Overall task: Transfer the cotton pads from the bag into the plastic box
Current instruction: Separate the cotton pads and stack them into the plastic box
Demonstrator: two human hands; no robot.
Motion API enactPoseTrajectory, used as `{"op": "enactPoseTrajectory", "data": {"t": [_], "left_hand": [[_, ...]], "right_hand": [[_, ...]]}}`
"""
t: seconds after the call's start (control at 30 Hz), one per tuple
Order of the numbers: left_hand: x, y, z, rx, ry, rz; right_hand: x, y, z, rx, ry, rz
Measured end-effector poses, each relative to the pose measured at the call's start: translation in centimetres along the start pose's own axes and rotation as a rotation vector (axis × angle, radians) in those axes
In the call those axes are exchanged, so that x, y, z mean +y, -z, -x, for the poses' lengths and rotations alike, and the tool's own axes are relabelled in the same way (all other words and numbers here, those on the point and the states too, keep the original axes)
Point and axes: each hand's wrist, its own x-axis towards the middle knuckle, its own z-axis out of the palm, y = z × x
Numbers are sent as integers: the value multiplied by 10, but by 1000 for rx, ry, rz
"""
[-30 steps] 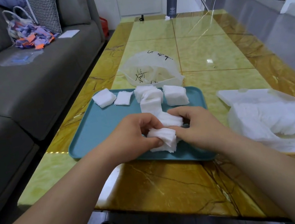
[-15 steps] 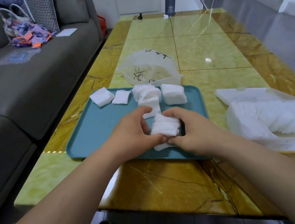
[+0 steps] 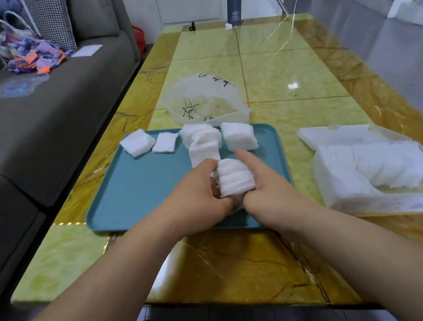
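white cotton pads (image 3: pixel 235 176), a stack gripped between the curled fingers of left hand (image 3: pixel 196 195) and right hand (image 3: pixel 266 193) over the teal tray (image 3: pixel 138 192)'s near edge, bag (image 3: pixel 372 192) to its right, plastic box (image 3: pixel 207 101) beyond its far edge; uneven squeeze may fan and spill them.

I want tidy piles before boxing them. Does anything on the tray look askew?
Yes: the middle pile of cotton pads on the teal tray has slumped, pads fanned out toward the near edge; its right neighbour sits squarer.
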Motion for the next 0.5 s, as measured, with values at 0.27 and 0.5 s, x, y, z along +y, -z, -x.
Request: {"op": "enactPoseTrajectory", "data": {"t": [0.27, 0.5], "left_hand": [[27, 0, 1, 38, -80, 203], [76, -44, -1, -103, -184, 436]], "right_hand": [[-18, 56, 23, 115, 114, 2], [-11, 120, 58, 51, 97, -189]]}}
